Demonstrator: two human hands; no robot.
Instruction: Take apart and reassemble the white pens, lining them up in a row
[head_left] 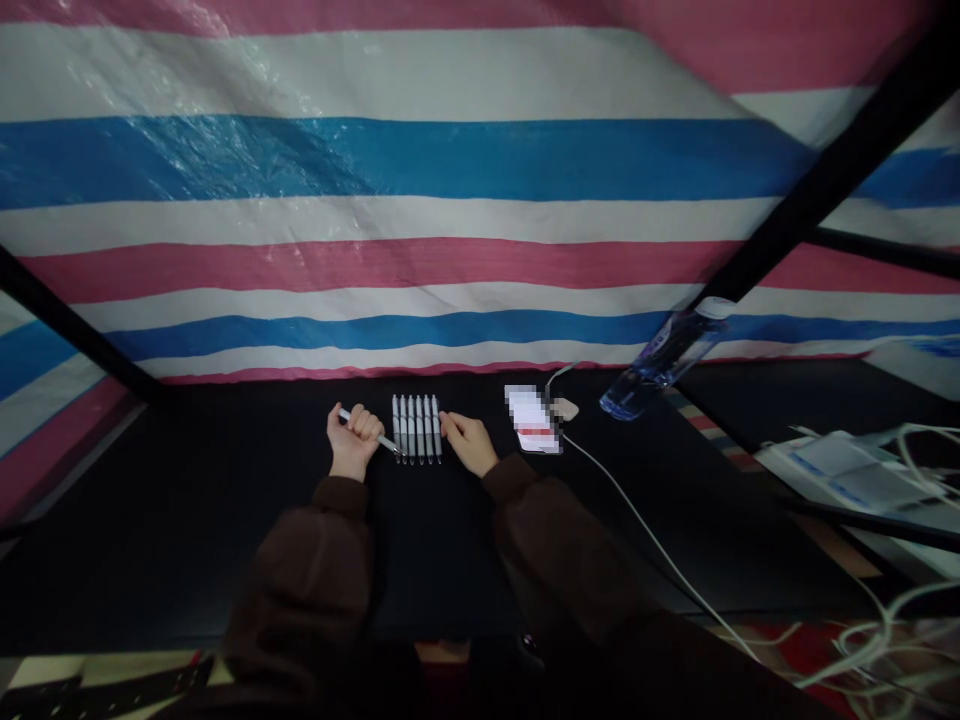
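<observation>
White pens [416,428] lie in a tight row between the hands. The left hand [352,441] grips another pen [387,442] just beside the row; the open right hand [469,443] touches the row's far end, so a slip could scatter them.

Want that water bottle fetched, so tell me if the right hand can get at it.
Probably yes: the right hand holds nothing, and the blurred papers and white cable toward the water bottle lie low enough to pass over.

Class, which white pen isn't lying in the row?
The pen gripped in the left hand: it slants, while the others lie side by side.
</observation>
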